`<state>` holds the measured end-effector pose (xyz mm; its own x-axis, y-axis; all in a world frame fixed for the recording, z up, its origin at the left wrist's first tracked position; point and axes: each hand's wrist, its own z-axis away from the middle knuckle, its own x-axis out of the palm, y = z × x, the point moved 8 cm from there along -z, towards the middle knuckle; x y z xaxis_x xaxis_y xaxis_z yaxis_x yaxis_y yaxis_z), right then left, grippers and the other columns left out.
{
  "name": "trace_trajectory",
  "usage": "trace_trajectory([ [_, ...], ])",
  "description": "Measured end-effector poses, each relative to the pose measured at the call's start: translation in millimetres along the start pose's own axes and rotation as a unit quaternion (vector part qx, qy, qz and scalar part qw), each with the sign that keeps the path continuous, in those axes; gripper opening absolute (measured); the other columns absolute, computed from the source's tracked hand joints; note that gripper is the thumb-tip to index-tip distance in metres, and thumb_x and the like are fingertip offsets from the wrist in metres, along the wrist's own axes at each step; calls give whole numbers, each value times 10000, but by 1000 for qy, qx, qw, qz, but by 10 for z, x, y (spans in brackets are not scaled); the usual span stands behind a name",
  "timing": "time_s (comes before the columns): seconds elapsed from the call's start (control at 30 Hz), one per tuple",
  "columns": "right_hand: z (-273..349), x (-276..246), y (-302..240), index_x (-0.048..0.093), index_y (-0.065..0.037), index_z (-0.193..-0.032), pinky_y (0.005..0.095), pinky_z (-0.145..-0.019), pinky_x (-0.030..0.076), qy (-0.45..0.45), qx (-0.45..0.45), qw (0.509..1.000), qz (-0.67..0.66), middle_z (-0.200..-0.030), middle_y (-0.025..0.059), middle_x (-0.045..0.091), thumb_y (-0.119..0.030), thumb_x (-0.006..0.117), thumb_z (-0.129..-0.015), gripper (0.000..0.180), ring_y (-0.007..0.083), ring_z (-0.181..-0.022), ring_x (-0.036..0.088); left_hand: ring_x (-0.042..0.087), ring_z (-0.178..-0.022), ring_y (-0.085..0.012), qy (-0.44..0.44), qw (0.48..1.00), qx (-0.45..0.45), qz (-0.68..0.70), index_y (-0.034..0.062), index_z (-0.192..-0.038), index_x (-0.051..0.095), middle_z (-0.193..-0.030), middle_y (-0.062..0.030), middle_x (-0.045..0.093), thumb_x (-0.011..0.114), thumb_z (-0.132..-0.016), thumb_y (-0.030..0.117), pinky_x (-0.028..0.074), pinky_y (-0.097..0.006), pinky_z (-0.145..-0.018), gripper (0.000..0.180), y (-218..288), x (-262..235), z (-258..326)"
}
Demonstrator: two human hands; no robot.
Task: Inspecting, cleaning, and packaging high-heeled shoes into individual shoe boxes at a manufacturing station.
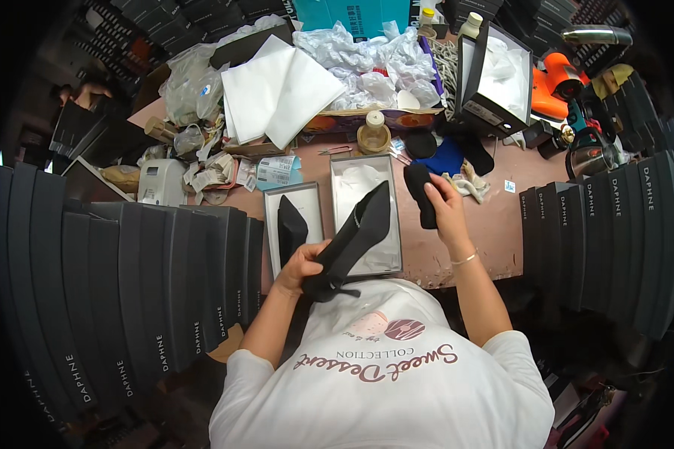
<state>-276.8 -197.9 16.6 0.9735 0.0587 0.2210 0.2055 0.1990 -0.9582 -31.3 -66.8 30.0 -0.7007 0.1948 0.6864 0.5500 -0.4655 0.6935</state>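
Note:
My left hand (301,268) is closed round the heel end of a black high-heeled shoe (358,228), its pointed toe aimed away to the right. The shoe is held above an open grey shoebox part (397,258) with white paper in it. Between the fingers and thumb of my right hand (448,209) is a dark, oblong pad-like thing (419,196); its exact kind I cannot make out. A second black pointed shoe (292,230) lies in the narrower open box part (315,196) on the left.
Dark shoeboxes stand in rows at left (142,299) and right (588,232). Across the back are white paper sheets (277,86), a carton of crumpled plastic (359,60), an open shoebox (494,116), a bottle (374,135), scissors (335,150) and an orange tool (553,86).

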Motion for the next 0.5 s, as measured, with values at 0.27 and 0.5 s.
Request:
trace_trajectory([
  [0.27,65,1081,65,592,-1,-1176,195,-701,482,-179,55,982,-30,-960,6,631,-153,598,-935,285,46,-795,568,578,-1117,-346,31,996,50,72,19,-1433,291,-1286,-248,493,719,-747,405,504,-507,-915,897,-61,427,-95],
  [0.5,683,1183,-976,627,-16,-987,278,-620,492,-100,-307,915,243,-814,76,597,-112,655,-854,166,165,-693,603,609,-1003,-322,-6,987,1,159,4,-1365,378,-1211,-233,532,440,-859,509,536,-416,-803,718,-143,343,-206],
])
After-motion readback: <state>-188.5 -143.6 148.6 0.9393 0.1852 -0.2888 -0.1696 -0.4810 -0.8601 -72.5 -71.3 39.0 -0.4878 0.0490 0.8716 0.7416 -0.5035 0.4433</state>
